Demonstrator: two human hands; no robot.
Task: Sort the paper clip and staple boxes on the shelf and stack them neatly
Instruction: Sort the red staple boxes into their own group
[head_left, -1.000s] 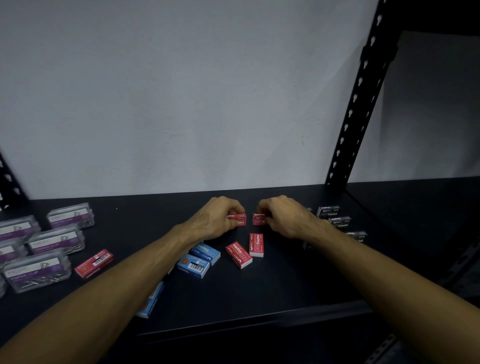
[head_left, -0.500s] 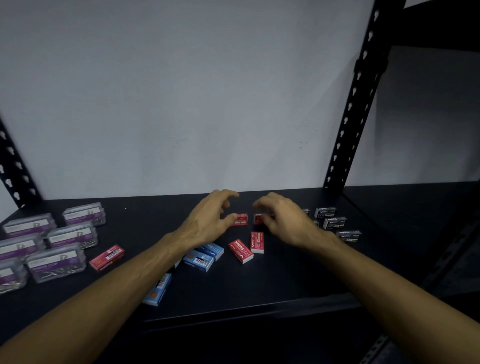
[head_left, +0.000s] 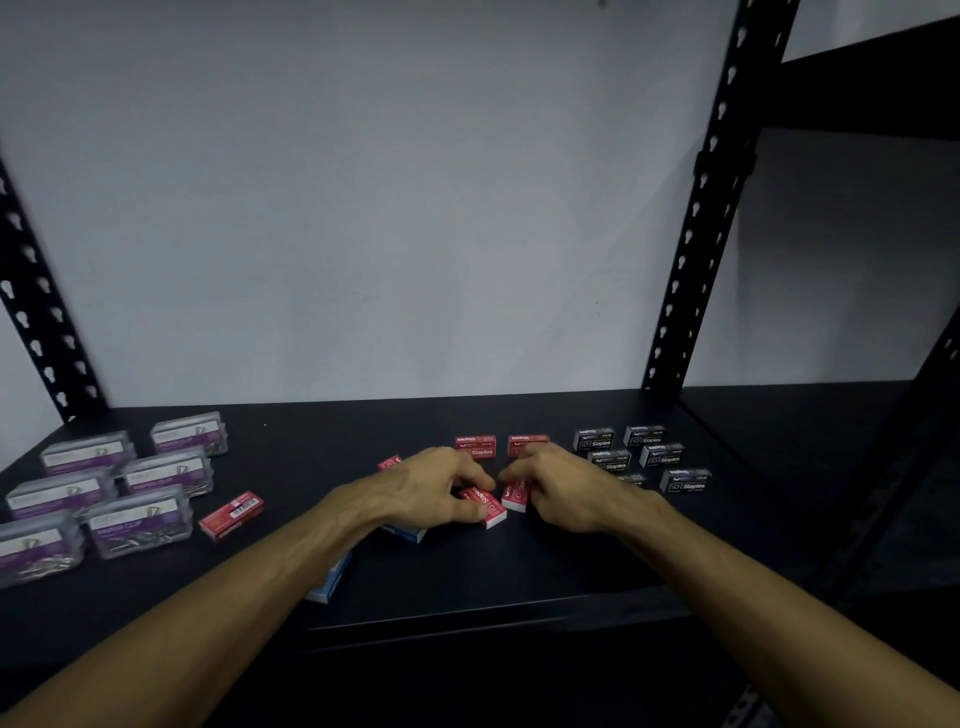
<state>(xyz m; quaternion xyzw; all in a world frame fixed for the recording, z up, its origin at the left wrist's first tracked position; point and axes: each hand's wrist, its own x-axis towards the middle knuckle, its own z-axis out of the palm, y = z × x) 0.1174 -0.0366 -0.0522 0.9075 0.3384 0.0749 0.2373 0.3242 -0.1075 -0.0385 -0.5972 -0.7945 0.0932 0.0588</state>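
Now gathering red staple boxes at mid-shelf.
Left hand grips one red box, right hand another — next, carry both far, beside the red pair.

dim, bluish light; wide-angle bending at edges; left upright motion-blurred.

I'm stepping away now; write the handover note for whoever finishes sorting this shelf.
Left hand grips a red staple box at shelf centre; right hand grips another red box beside it.
Done: two red boxes side by side at the back; black staple boxes grouped right; clear paper clip boxes grouped left.
Left: one stray red box near the clips, blue boxes under the left arm, and all stacking.
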